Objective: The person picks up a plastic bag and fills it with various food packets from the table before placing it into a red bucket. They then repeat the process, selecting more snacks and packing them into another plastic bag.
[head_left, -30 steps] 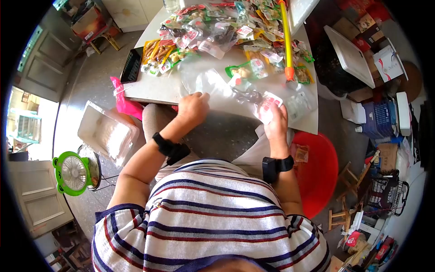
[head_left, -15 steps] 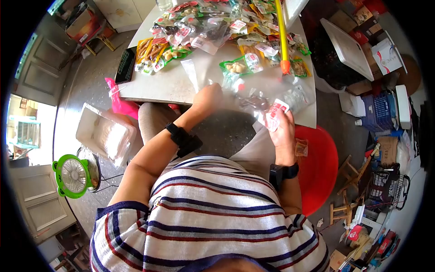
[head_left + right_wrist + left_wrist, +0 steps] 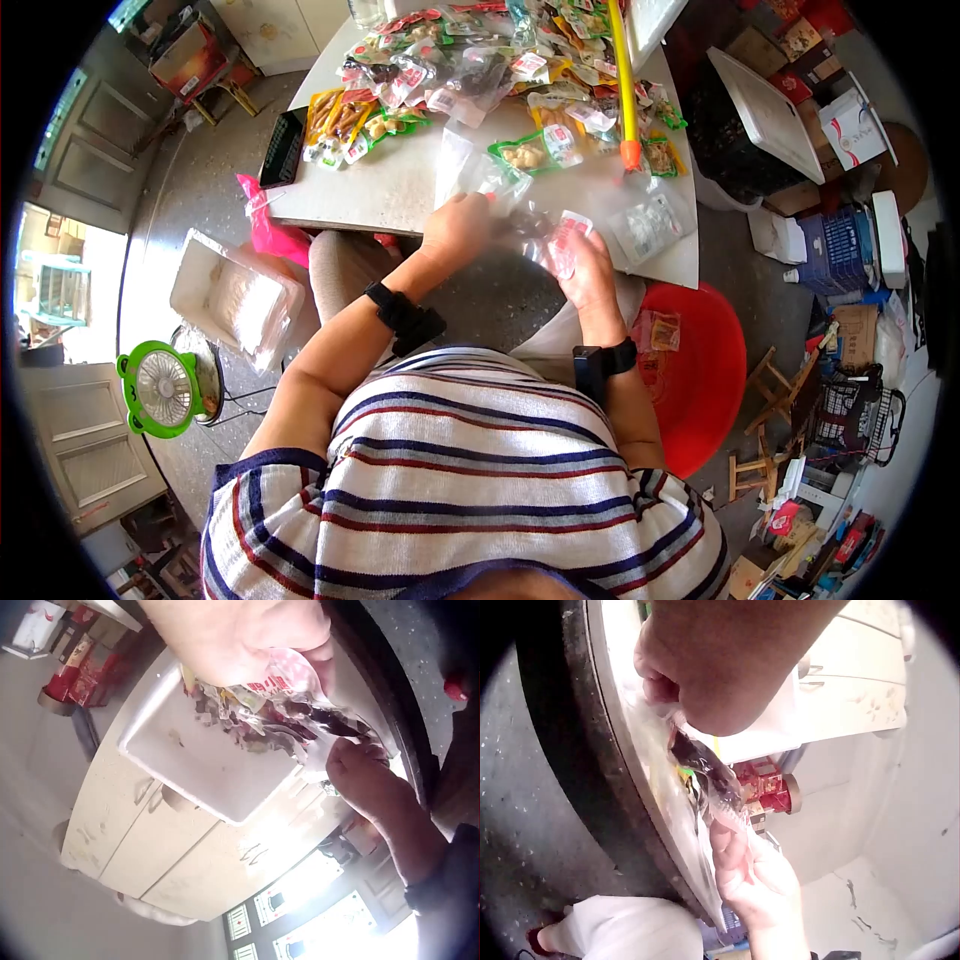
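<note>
A clear plastic food packet with dark contents (image 3: 705,763) spans the gap between the two hands, over the table's near edge. The right hand (image 3: 588,275) pinches its end that bears a red and white label (image 3: 568,243). At the packet's other end, the left hand (image 3: 458,232) has curled fingers gripping clear plastic, blurred in the head view. Clear plastic film (image 3: 458,165) lies on the table just beyond the left hand. A green-edged packet with pale pieces (image 3: 523,155) lies past both hands.
Many food packets (image 3: 480,75) heap the table's far side. A yellow pole with an orange tip (image 3: 628,110) lies along the right. A clear bag (image 3: 650,225) rests near the right edge. Beside the person's legs are a red basin (image 3: 705,380) and a white foam box (image 3: 205,265).
The right hand has moved left with the labelled packet, closer to the left hand. The left hand has shifted right since a second ago, and the clear film beyond it has changed position.
</note>
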Available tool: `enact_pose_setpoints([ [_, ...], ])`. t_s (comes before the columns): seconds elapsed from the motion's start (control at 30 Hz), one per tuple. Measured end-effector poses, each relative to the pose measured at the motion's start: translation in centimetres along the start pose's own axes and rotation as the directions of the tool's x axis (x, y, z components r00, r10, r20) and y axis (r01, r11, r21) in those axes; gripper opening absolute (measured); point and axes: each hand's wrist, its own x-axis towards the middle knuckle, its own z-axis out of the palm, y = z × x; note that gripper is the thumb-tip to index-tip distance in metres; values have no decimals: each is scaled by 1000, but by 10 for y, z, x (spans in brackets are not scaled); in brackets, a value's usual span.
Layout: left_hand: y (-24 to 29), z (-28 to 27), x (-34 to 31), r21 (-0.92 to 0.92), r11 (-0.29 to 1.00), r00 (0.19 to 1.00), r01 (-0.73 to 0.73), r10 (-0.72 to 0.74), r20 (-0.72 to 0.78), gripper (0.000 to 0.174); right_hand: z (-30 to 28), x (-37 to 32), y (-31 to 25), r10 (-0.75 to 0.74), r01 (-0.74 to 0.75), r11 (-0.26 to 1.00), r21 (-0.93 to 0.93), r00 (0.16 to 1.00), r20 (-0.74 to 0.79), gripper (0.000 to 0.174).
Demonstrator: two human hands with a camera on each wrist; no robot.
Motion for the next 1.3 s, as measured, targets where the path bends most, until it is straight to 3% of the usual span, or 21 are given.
enact_pose_setpoints([
  [0.13, -4, 2, -2, -14, 1000, 1000, -17, 17, 15, 11, -5, 20, 13, -107, 103, 994, 47, 992, 73, 17],
  [0.2, 4, -5, -3, -8, 1000, 999, -12, 12, 32, 11, 6, 18, 22, 33, -34, 995, 93, 999, 4, 18],
  [0.33, 5, -13, -3, 15, 1000, 999, -20, 20, 41, 9, 27, 28, 32, -35, 34, 998, 47, 999, 18, 14],
  [0.43, -13, -3, -7, 122, 985, 980, -120, 137, -143, 9, 31, 34, 37, -21, 22, 998, 55, 1000, -20, 14],
  [0.53, -27, 4, -10, -338, 941, 988, 20, -70, -135, 10, 39, 37, 42, 51, -51, 998, 42, 999, 12, 15],
  [0.67, -30, -1, -5, -448, 854, 948, 266, -316, -41, 14, 23, 56, 55, -18, 22, 996, 85, 999, -41, 16],
  [0.77, -35, -5, -6, -253, 942, 973, 220, -229, -9, 16, 36, 51, 57, 50, -50, 998, -37, 999, 1, 17],
  [0.8, -34, -8, -8, -158, 969, 981, 192, -193, 13, 17, 39, 52, 55, 5, -6, 999, -39, 1000, -16, 16],
  [0.83, -28, -15, -8, 173, 980, 995, 93, -100, 28, 24, 42, 51, 52, -36, 34, 999, -42, 999, -36, 16],
  [0.93, -36, -11, -10, -59, 997, 970, -40, 25, -241, 23, 38, 53, 50, -41, 39, 998, -52, 999, -30, 16],
  [0.97, -45, -8, -6, -83, 996, 953, 28, -51, -300, 33, 36, 54, 49, -39, 37, 998, -52, 999, -27, 16],
  [1.0, -75, 7, 1, -268, 949, 940, 168, -236, -247, 49, 35, 55, 48, -38, 37, 998, -53, 999, -21, 16],
  [1.03, -58, -17, 4, -558, 742, 876, 370, -479, -56, 54, 34, 56, 46, -52, 51, 998, -42, 998, -33, 17],
  [1.07, -41, -43, 7, -738, 412, 756, 534, -623, 200, 60, 34, 57, 44, -63, 61, 998, -30, 997, -44, 17],
  [1.1, -44, -53, 4, -824, 243, 754, 512, -587, 296, 67, 33, 58, 44, -71, 70, 997, -17, 996, -53, 18],
  [1.13, -46, -60, 4, -836, 114, 693, 537, -624, 360, 69, 32, 60, 45, -55, 55, 998, -3, 998, -39, 18],
  [1.2, -46, -69, -1, -820, 202, 707, 535, -639, 304, 62, 25, 63, 49, -26, 27, 999, 24, 1000, -16, 19],
  [1.3, -75, -57, 2, -429, 764, 863, 482, -500, 80, 51, 31, 57, 40, 61, -63, 997, 53, 997, 41, 22],
])
